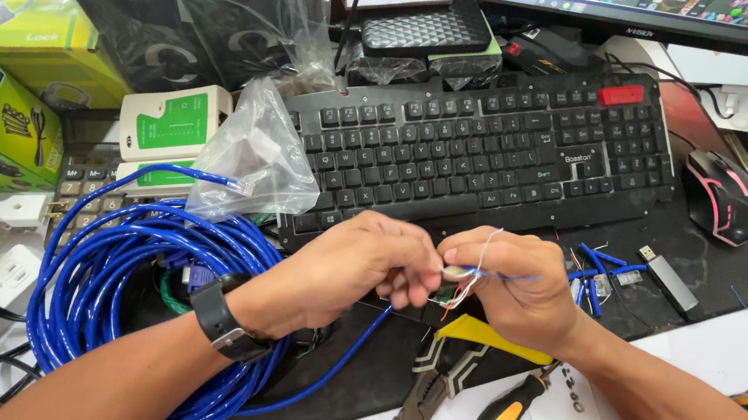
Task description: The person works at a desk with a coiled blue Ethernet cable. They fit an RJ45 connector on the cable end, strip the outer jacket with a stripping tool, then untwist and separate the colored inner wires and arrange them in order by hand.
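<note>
Two hands meet in the middle of the desk, pinching at the stripped end of a blue cable. Furthest left lies the big coil of blue cable [125,290], looped on the dark mat, with a green and cream cable tester [173,124] above it and a crumpled clear plastic bag [256,154] just beside that. The left forearm comes in from the bottom left, crossing over the coil, a black watch [225,323] on the wrist. The left hand [358,265] is curled, knuckles up, fingertips closed on the thin loose wires [464,281] at the cable's end. A run of the cable drops from under this hand down towards the coil. The right hand [515,287] faces it, wrist bent inward, thumb and forefinger clenched on the same small bundle, with a pale strand curling up above the fingers. Both hands hover just in front of the black keyboard [494,149]. Below the right wrist lie pliers [427,399] and a screwdriver with an orange and black handle [505,417]. Short blue cable offcuts [602,264] sit right of the hand, and a black and pink mouse [723,195] sits further right.
</note>
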